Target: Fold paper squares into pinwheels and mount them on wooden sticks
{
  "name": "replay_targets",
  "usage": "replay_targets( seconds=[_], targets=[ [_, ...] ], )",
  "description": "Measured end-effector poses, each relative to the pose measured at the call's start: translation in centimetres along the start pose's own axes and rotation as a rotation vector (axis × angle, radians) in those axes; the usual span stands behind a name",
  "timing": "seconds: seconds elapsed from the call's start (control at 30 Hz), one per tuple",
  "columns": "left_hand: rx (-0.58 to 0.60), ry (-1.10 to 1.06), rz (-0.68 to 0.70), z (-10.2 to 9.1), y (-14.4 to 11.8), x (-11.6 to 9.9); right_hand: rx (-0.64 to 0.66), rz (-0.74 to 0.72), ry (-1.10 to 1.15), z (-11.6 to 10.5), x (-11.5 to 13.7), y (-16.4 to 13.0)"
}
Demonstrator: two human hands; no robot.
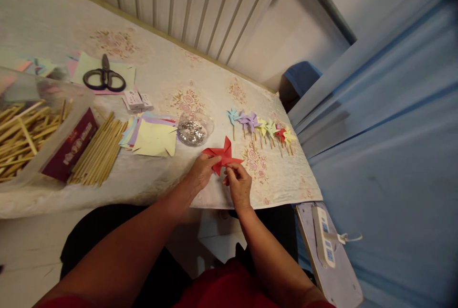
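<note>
A red paper pinwheel [225, 153] with folded blades is held above the front edge of the table. My left hand [202, 172] is closed on its left side, the thumb lying near the centre. My right hand [239, 181] is closed just below its lower right blade, thumb and fingertips pinched together. Whether those fingertips hold a small pin or part of the paper is hidden. Close behind the pinwheel stands a clear round dish [195, 129] of small shiny metal pieces. Left of the dish lies a stack of coloured paper squares [155, 137], yellow on top, with cuts at the corners.
Several finished pinwheels on sticks [263, 129] lie in a row to the right. At left are a bundle of thin sticks [98, 153], a plastic bag of sticks [77, 143], black-handled scissors [105, 79] and small boxes [138, 101]. A power strip [324, 236] rests below right, beside a blue curtain [390, 145].
</note>
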State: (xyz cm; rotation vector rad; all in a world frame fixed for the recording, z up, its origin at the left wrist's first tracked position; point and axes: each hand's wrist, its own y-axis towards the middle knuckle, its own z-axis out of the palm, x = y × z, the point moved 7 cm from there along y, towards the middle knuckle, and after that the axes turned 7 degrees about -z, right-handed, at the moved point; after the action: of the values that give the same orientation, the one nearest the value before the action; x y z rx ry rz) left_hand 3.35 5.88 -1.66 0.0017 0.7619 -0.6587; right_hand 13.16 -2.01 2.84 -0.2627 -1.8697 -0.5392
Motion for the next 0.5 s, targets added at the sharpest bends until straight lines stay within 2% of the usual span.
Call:
replay_targets(
  seconds=[0.1,0.5],
  targets=[
    [-0.016,-0.003,0.009,0.12,-0.13,-0.24,-0.007,0.06,0.052,0.32,0.19,0.2],
    [0.06,0.036,-0.014,0.96,-0.37,-0.08,-0.081,0.201,0.149,0.83,-0.14,0.87]
  ],
)
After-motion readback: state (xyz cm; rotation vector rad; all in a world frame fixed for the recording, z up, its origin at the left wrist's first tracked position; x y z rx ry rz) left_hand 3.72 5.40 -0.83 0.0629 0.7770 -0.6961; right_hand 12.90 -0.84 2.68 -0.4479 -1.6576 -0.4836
